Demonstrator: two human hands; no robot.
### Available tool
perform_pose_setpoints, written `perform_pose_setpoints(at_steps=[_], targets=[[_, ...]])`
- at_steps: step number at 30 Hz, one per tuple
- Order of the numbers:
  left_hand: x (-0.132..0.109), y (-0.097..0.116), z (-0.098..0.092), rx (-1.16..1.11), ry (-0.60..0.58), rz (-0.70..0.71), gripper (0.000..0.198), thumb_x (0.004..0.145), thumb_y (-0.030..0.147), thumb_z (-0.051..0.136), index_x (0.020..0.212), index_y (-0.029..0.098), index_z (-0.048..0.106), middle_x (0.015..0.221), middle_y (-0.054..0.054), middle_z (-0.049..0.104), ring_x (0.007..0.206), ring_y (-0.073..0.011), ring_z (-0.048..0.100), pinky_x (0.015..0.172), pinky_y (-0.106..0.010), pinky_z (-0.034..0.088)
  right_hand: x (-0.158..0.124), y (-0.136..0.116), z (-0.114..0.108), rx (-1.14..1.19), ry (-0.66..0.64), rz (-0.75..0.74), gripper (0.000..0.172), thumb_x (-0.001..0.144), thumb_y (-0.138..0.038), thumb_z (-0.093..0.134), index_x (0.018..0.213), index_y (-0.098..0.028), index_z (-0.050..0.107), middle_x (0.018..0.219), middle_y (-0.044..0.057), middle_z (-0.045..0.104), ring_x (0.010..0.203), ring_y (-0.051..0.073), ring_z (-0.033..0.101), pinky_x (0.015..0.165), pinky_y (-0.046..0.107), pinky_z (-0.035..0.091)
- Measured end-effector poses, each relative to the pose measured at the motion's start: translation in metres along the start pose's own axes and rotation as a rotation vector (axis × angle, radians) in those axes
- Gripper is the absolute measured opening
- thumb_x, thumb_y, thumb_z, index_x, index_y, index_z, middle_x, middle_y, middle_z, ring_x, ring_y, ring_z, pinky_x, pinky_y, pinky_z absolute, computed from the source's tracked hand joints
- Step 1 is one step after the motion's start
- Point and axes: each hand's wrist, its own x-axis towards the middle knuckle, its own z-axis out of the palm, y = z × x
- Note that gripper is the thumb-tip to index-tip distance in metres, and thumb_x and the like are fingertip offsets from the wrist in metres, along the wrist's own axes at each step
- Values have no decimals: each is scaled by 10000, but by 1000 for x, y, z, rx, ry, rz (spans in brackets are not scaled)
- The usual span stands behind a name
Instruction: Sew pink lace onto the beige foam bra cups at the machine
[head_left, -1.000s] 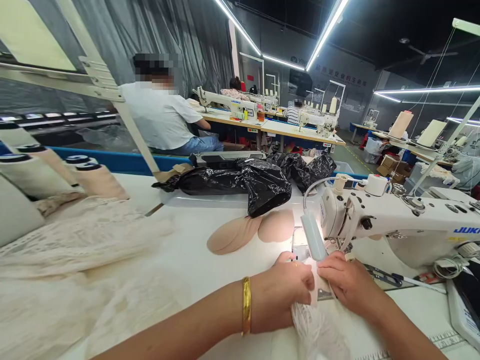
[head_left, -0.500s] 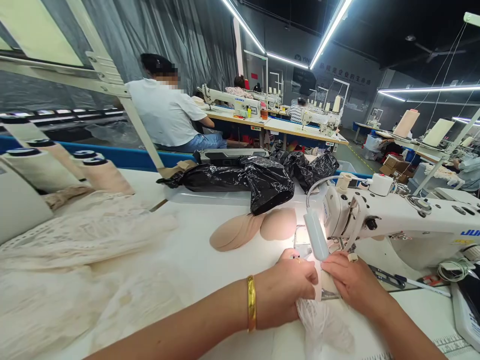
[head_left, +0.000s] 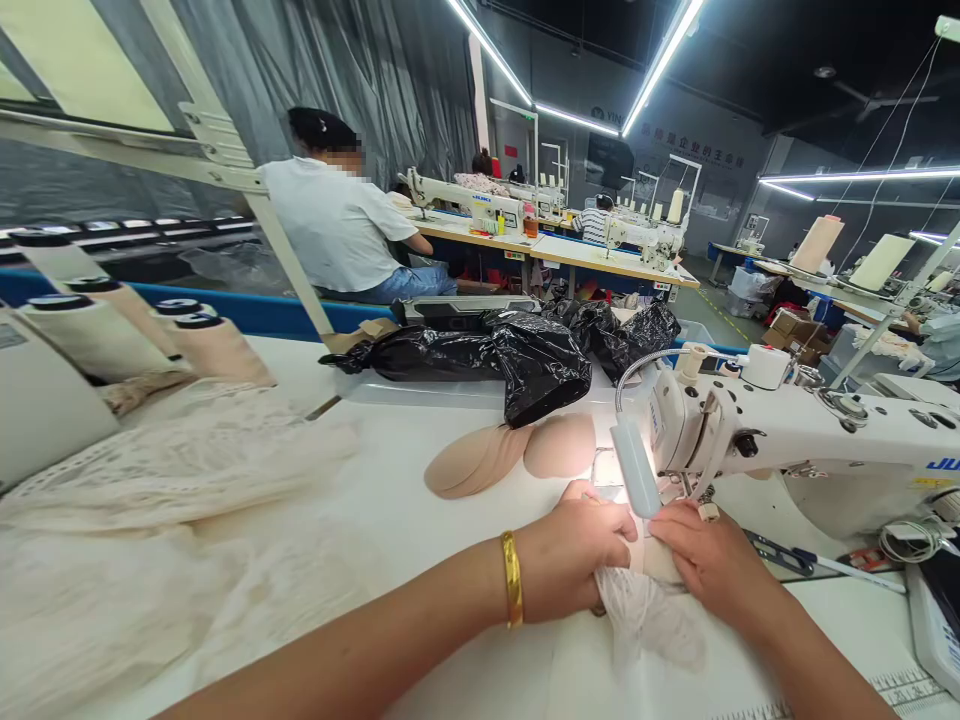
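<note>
Both hands have edged forward toward the needle of the sewing machine (head_left: 787, 440) since a second ago, feeding the lace piece (head_left: 649, 615) along. The left hand (head_left: 574, 560) pinches the lace's left edge, fingers closed on it; the right hand (head_left: 701, 560) presses it flat on the tabletop (head_left: 390, 520), beside the beige cups (head_left: 510, 455), so stitching seems underway

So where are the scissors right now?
In the head view, the scissors lie on the table to the right of the right hand, below the sewing machine.
</note>
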Motion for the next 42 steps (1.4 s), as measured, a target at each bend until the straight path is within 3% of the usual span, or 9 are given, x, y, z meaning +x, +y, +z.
perform_pose_setpoints(at_steps=[3, 10, 19, 24, 29, 33, 36, 42], targets=[[3, -3, -3, 32, 35, 7, 156, 748, 91, 671, 633, 189, 631, 1035, -13, 744, 939, -210, 687, 949, -393, 351, 0, -1, -1, 10, 14, -15, 376, 898, 11, 503, 1088, -259, 681, 1054, 46, 745, 945, 224, 658, 843, 342, 503], [0, 0, -3, 187, 61, 141, 260, 584, -77, 553, 588, 174, 487, 718, 50, 688, 648, -142, 588, 882, -367, 365, 4, -17, -16, 139, -17, -151, 294, 955, -34, 484, 1053, -246, 662, 1006, 14, 757, 820, 190, 568, 762, 323, 425], [6, -4, 0, 364, 111, 183, 275, 500, -66, 506, 563, 174, 387, 562, 70, 555, 517, -125, 404, 725, -373, 305, 4, -24, -21, 184, -61, -187, 243, 911, -3, 466, 901, -227, 560, 1024, -24, 763, 805, 190, 499, 718, 340, 367], [10, -10, 6, 465, 122, 142, 314, 586, -62, 576, 575, 186, 383, 561, 52, 512, 548, -138, 450, 742, -378, 333, 4, -23, -20, 170, -45, -154, 275, 899, 8, 443, 931, -232, 572, 941, -5, 740, 785, 196, 517, 689, 324, 347], [11, -16, 11, 480, 178, 212, 317, 703, -22, 640, 586, 190, 435, 606, 39, 507, 593, -147, 469, 788, -376, 370, 3, -20, -17, 98, 21, -126, 292, 877, 7, 436, 960, -240, 566, 851, 3, 700, 702, 189, 496, 669, 301, 341], [10, -14, 12, 504, 191, 220, 320, 791, 32, 684, 616, 192, 469, 647, 29, 543, 627, -157, 488, 831, -389, 385, -1, -14, -14, 52, -14, -63, 295, 859, 5, 430, 960, -245, 550, 790, -16, 659, 668, 180, 518, 709, 297, 381], [9, -11, 16, 546, 219, 207, 313, 802, 12, 658, 625, 189, 471, 666, 25, 558, 632, -156, 492, 831, -396, 397, -5, -10, -12, 3, -37, -13, 332, 849, -2, 430, 1025, -245, 571, 811, -1, 664, 704, 193, 572, 737, 309, 419], [14, -7, 30, 598, 327, 128, 271, 810, -30, 560, 657, 189, 517, 676, 3, 567, 634, -165, 493, 780, -405, 449, -7, -5, -9, -62, -12, 180, 297, 913, -77, 415, 1080, -232, 605, 813, 35, 695, 745, 242, 617, 624, 309, 456]])
